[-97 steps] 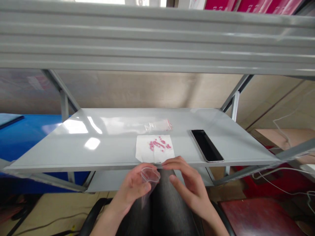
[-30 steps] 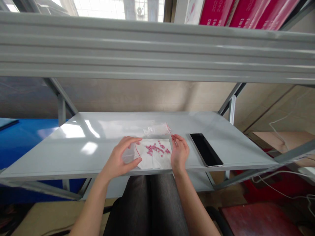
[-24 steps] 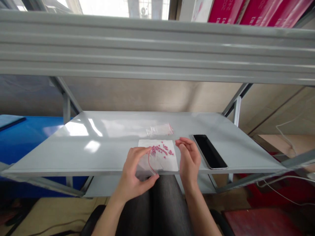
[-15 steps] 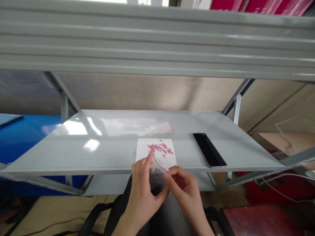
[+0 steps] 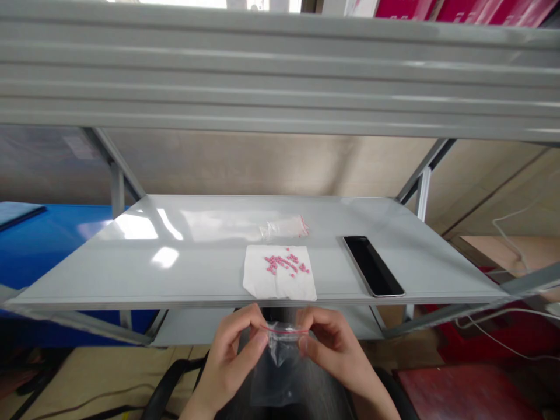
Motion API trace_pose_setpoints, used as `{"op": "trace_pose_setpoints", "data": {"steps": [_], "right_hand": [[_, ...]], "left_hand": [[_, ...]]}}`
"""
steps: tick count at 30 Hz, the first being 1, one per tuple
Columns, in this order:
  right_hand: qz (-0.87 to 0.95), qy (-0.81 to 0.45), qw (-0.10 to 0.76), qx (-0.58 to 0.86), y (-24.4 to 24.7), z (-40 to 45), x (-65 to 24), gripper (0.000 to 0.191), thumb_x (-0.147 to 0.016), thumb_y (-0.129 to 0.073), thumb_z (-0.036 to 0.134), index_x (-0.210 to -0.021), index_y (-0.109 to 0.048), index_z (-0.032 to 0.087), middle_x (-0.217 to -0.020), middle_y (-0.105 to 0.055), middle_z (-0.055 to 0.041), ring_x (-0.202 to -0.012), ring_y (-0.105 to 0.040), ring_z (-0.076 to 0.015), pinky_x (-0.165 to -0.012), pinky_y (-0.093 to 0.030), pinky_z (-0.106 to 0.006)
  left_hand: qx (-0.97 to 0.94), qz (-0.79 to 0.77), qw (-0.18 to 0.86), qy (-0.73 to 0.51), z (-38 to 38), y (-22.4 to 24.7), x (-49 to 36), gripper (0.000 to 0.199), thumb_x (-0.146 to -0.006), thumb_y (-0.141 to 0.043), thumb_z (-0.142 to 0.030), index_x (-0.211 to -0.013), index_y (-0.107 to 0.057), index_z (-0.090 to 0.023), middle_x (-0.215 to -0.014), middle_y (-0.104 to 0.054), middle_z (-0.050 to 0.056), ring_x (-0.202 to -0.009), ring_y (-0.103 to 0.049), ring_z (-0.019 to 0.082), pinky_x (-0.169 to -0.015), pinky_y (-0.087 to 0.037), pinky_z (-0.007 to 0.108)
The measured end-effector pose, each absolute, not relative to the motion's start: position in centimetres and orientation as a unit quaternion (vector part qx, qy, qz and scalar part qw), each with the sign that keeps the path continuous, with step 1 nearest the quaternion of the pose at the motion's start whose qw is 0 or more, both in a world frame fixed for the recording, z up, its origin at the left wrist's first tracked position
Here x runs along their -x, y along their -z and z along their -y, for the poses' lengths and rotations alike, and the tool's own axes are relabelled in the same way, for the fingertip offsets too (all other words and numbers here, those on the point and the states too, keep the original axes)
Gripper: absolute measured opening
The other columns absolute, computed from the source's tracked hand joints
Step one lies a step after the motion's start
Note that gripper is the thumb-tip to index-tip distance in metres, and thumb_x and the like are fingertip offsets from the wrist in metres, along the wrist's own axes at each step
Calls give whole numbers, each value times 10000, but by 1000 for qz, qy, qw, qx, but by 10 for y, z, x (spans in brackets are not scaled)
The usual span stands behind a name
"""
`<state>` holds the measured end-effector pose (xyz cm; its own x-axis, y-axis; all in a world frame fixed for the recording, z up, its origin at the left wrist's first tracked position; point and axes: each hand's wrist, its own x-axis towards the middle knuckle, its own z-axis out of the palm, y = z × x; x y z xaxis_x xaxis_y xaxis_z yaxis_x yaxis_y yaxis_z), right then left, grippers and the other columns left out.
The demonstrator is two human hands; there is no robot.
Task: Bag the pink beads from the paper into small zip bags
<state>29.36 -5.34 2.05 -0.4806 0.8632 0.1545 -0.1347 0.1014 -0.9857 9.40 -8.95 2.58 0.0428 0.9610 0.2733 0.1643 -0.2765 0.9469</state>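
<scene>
The clear plastic zip bag point(image 5: 280, 376) is gleaming; at twelve o'clock, a matt paper tissue point(image 5: 258, 280) is lying on a glossy metal shelf point(image 5: 131, 262).

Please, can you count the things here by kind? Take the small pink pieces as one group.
Clear zip bag, held: 1
Clear zip bag, lying: 1
White paper tissue: 1
Group of small pink pieces: 1
Black smartphone: 1
Total: 5

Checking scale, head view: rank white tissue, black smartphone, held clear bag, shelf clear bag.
1. White paper tissue and hand-held clear zip bag: look alike, bag nearer camera, unranked.
2. Black smartphone.
3. Crumpled clear bag.
</scene>
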Motion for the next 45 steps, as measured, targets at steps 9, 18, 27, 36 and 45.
{"op": "trace_pose_setpoints", "data": {"steps": [9, 18, 27, 36, 45], "right_hand": [[609, -609, 436, 259, -28, 56, -294, 314, -857, -679, 367, -629, -531, 211, -590, -462, 30, -584, -415, -143, -577, -324, -278], [737, -486, 374, 285, -44, 54, -298, 240, -890, -595, 213, -657, -540, 210, -604, -489, 30, -594, -461, -139, -580, -328, -270], [811, -384, 312, 312, -51, 59, -295, 238, -919, -545, 176, -696, -470, 213, -663, -501, 27, -645, -493, -141, -616, -334, -270], [807, -377, 342, 299, -53, 65, -294, 217, -910, -517, 167, -703, -464, 206, -662, -501, 21, -662, -490, -142, -625, -338, -264], [858, -298, 318, 273, -65, 68, -295, 225, -926, -481, 106, -733, -427, 208, -702, -507, 24, -703, -492, -144, -778, -378, -307]], "left_hand": [[-709, -406, 267, -511, 92, -33, -95, 309, -950, -502, -306, -652, -458, -240, -561, -470, 1, -586, -469, 192, -548, -359, 334], [-739, -421, 252, -462, 87, -56, -81, 257, -805, -619, -313, -1049, -551, -268, -924, -617, 68, -846, -583, 260, -721, -487, 411], [-849, -422, 135, -288, 78, -73, -109, 168, -904, -510, -111, -805, -520, -246, -759, -612, 23, -783, -562, 234, -779, -457, 430], [-819, -428, 81, -373, 88, -55, -111, 245, -935, -430, -31, -765, -467, -204, -731, -514, 11, -744, -470, 198, -672, -380, 336], [-817, -418, 35, -395, 92, -58, -106, 281, -913, -446, 15, -727, -505, -188, -691, -503, 3, -722, -454, 182, -781, -397, 358]]}}
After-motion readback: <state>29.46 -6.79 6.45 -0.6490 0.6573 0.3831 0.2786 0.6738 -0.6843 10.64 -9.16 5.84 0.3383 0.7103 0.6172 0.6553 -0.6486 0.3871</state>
